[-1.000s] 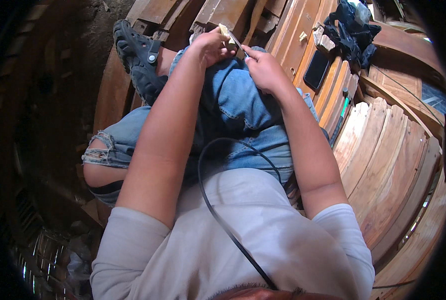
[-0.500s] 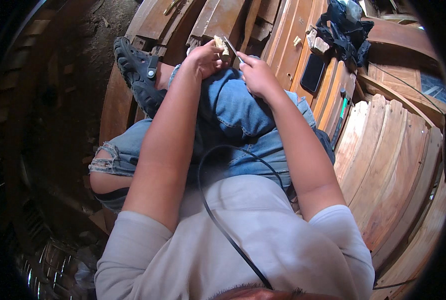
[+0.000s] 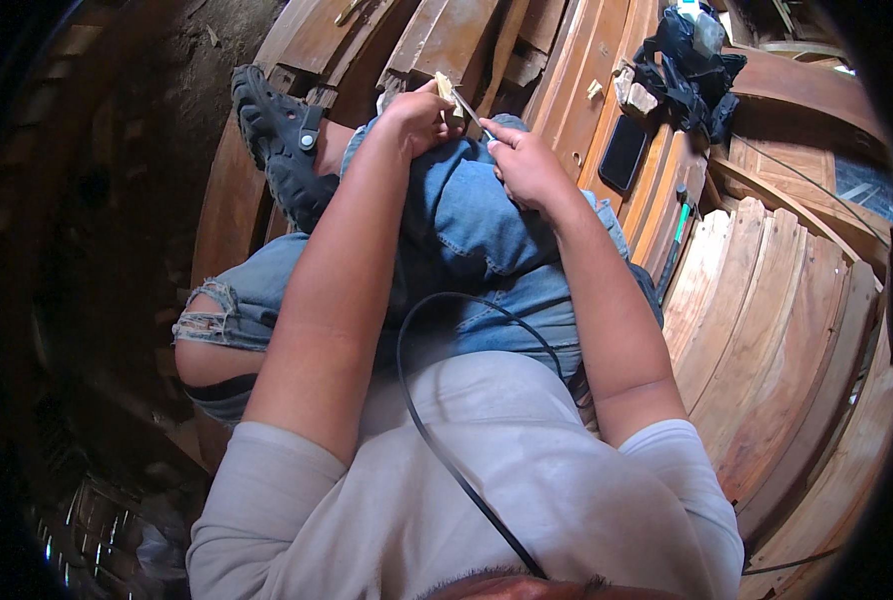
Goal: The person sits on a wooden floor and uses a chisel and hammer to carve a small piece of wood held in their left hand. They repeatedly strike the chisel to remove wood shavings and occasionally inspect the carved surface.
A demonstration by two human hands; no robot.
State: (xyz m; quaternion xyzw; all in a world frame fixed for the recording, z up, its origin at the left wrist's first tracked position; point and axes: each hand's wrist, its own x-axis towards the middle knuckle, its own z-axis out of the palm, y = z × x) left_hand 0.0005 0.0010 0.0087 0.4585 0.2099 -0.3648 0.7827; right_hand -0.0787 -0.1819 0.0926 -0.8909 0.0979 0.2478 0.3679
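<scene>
A small pale piece of carved wood [image 3: 446, 88] is pinched in my left hand [image 3: 417, 118], held above my raised knee. My right hand [image 3: 529, 170] is closed round the handle of a thin-bladed knife [image 3: 466, 106]. The blade slants up and left, and its tip is at the wood piece. Most of the handle is hidden inside my right fist. Both hands are close together over the blue jeans [image 3: 482, 215].
Long brown boards [image 3: 442, 40] lie beyond my hands. To the right are a black phone [image 3: 624, 152], a small pale wood piece [image 3: 595, 90], a black plastic bag [image 3: 679, 90] and a green-handled tool [image 3: 681, 222]. Stacked planks [image 3: 757, 330] sit at the right. A black cable [image 3: 403, 365] loops across my lap.
My right hand has drawn slightly back and to the right with the knife. My left hand keeps hold of the wood piece, shifted slightly right.
</scene>
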